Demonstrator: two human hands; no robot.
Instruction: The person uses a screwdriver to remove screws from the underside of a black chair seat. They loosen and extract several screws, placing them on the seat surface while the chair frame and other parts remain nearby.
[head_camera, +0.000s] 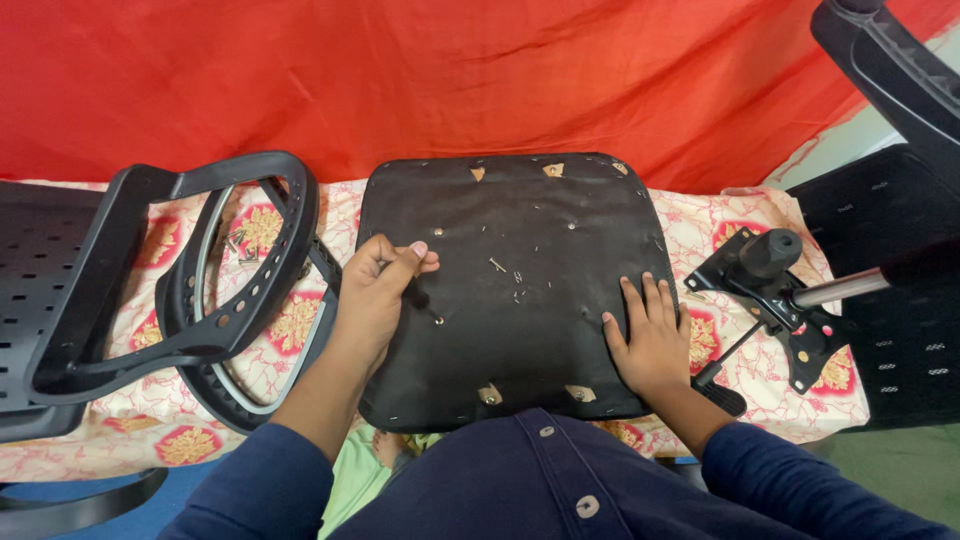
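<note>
Fingertips of the left hand (378, 290) are pinched together, thumb against forefinger, around something small that cannot be made out; it is held just above a screw hole (438, 320) near the left edge of the upturned seat base (520, 230). That black seat base is laid underside up on a floral cloth (730, 215), its near edge against the person's lap and its far edge toward the red drape (480, 70). The hole is found just right of and slightly below the pinched fingertips, almost touching them, so the left hand is far nearer to it than the other. The right hand (652, 335) is pressed flat on the seat base near its right edge, fingers spread and pointing away from the body, holding nothing. Between the two hands, toward the middle of the base, a few loose screws (505, 275) are scattered, well apart from either hand. Beyond the left edge a black chair frame with a ring-shaped part (240, 290) is laid on the cloth, and past the right edge a tilt mechanism with a metal rod (780, 290) is seen.
</note>
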